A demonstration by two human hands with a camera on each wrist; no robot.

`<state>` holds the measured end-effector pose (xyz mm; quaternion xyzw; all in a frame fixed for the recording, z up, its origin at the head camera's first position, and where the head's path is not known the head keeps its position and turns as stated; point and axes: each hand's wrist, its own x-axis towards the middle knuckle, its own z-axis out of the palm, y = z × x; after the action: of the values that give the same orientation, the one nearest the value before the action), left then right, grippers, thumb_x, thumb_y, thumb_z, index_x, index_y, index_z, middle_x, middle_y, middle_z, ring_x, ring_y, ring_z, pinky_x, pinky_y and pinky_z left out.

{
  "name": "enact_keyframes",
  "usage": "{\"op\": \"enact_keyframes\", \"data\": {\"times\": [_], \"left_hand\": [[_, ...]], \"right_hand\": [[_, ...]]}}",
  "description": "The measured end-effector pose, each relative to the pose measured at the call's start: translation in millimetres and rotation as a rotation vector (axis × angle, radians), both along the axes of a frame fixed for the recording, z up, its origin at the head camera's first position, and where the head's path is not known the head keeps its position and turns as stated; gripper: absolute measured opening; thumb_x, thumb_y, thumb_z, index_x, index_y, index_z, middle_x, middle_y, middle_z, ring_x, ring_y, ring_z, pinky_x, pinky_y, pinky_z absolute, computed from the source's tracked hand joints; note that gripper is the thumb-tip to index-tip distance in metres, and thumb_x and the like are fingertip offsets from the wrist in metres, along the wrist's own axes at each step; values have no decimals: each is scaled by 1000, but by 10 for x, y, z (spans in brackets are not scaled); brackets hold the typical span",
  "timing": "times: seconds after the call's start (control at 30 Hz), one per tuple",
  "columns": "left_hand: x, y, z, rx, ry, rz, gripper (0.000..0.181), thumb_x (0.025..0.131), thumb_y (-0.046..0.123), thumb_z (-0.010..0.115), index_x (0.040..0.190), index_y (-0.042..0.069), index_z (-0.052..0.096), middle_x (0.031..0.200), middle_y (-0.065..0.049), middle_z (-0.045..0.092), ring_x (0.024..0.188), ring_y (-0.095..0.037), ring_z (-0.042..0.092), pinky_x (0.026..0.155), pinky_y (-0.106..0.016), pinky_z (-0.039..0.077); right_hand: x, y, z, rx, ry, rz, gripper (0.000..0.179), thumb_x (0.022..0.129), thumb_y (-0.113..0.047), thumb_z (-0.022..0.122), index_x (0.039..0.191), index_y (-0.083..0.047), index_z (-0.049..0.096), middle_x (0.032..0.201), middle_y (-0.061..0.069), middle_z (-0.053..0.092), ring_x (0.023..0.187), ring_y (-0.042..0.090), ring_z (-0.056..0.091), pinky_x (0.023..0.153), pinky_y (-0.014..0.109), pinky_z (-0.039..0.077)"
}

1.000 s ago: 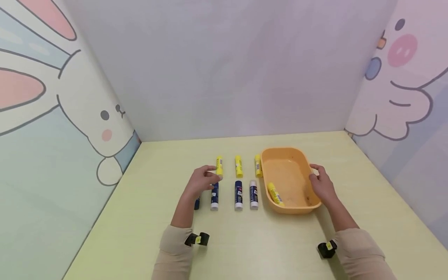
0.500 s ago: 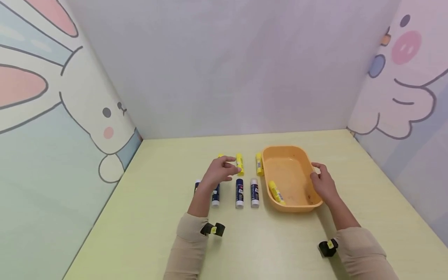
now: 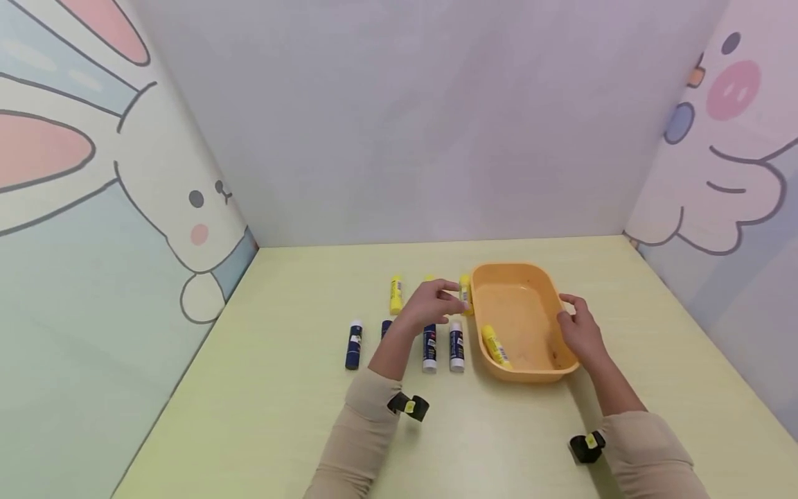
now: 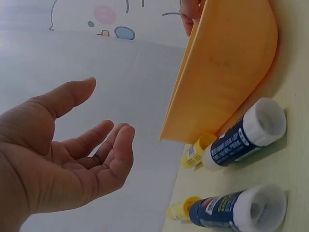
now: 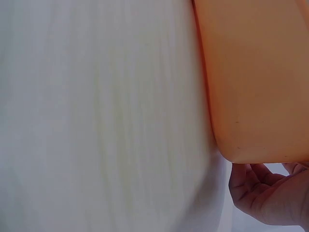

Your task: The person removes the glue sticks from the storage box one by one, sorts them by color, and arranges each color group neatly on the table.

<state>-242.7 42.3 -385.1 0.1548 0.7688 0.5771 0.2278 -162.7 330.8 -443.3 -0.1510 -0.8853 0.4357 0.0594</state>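
Note:
My left hand [image 3: 434,303] hovers over the rows of glue sticks with its fingers loosely bent and nothing in them. It is nearest to a yellow glue stick [image 3: 465,296] lying against the left side of an orange plastic tray [image 3: 517,298]. My right hand [image 3: 581,333] grips that tray's right rim. Inside the tray lies another yellow glue stick [image 3: 495,348]. The left hand hides most of a third yellow glue stick [image 3: 429,278]. In the left wrist view, a navy glue stick [image 4: 236,140] with a white end lies close to the tray.
A yellow glue stick [image 3: 396,294] lies farther left. The front row has several navy glue sticks: one at the left end [image 3: 354,345], one partly under my left forearm [image 3: 386,327], and another beside the wrist [image 3: 429,350]. Walls with cartoon figures enclose the pale table [image 3: 280,416].
My left hand has moved right, from above the leftmost yellow glue stick toward the one beside the tray. The right hand keeps its grip on the tray, and the sticks lie as before.

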Motion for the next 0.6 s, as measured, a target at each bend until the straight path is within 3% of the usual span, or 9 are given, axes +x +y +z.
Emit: {"op": "enact_keyframes", "data": {"times": [0.33, 0.6], "left_hand": [[60, 340, -2, 63, -36, -62, 46, 79, 17, 76, 120, 5, 58, 89, -4, 62, 93, -31, 62, 72, -36, 54], [110, 560, -41, 46, -79, -66, 45, 77, 16, 78, 116, 4, 59, 88, -3, 61, 92, -32, 63, 69, -35, 55]], "right_hand": [[13, 8, 18, 6, 5, -6, 47, 98, -20, 30, 141, -2, 28, 95, 19, 48, 78, 27, 47, 61, 32, 41], [10, 12, 5, 1, 6, -2, 47, 98, -20, 29, 141, -1, 28, 99, 22, 48, 83, 29, 47, 63, 32, 40]]}}
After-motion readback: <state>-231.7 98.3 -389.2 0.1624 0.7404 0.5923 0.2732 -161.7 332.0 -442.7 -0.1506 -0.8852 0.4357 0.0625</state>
